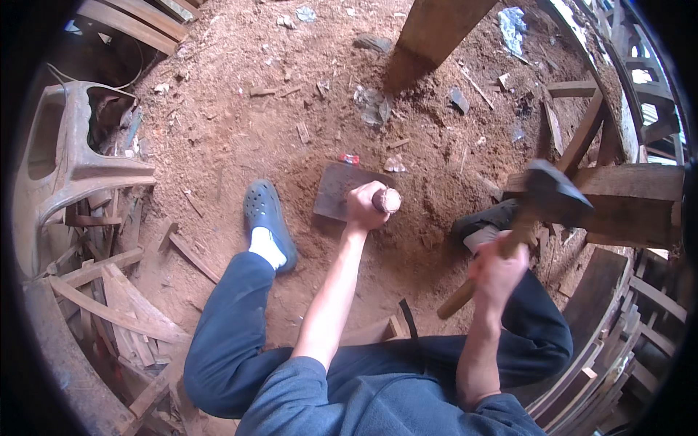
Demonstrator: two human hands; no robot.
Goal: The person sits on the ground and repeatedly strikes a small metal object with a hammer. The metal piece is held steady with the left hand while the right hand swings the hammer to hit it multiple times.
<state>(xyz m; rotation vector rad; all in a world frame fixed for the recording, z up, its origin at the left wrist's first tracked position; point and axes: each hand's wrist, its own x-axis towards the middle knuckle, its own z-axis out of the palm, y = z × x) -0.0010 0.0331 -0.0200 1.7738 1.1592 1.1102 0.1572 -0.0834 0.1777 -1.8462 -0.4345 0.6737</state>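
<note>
Seen from above, a person sits with knees spread over a floor (218,131) of reddish-brown sawdust. The left hand (366,206) grips a round wooden handle (392,200), seen end-on, above a flat grey plate (335,190) with straight edges. The right hand (502,272), a little blurred, holds a hammer (557,194) by its wooden shaft, its dark head off to the upper right. Dark trousers (233,334) lead to a blue-grey clog (265,211) and white sock (267,247) on the left foot. At left stands a worn stool-like frame (73,163); stacked boards (600,356) fill the lower right.
</note>
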